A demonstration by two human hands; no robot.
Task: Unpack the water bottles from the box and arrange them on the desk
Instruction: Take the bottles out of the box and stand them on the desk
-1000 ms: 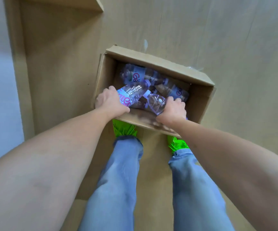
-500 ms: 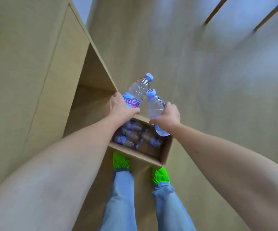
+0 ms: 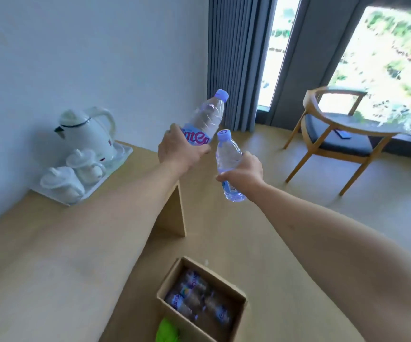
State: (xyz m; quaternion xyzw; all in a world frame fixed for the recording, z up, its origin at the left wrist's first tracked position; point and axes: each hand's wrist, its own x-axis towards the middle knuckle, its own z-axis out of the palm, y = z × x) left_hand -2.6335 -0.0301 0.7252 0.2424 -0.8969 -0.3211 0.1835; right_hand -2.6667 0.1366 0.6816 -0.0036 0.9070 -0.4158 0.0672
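Observation:
My left hand [image 3: 178, 150] grips a clear water bottle [image 3: 208, 118] with a purple cap and a pink-lettered label, held up over the far end of the wooden desk [image 3: 51, 255]. My right hand [image 3: 245, 172] holds a second, smaller water bottle [image 3: 227, 159] around its middle, cap tilted up, just right of the first. Both bottles are in the air, close together. The open cardboard box [image 3: 239, 296] stands on the floor beside the desk, below my arms, with several bottles [image 3: 194, 294] lying inside.
A white tray [image 3: 115, 160] with a white kettle [image 3: 88, 134] and two lidded cups [image 3: 76, 174] sits at the desk's far end by the wall. A wooden chair [image 3: 335, 137] stands by the window at the right. A green shoe [image 3: 166, 330] shows beside the box.
Both hands took a bottle each out of the box and lifted them high. The view rose from the box and floor to the desk, wall and window.

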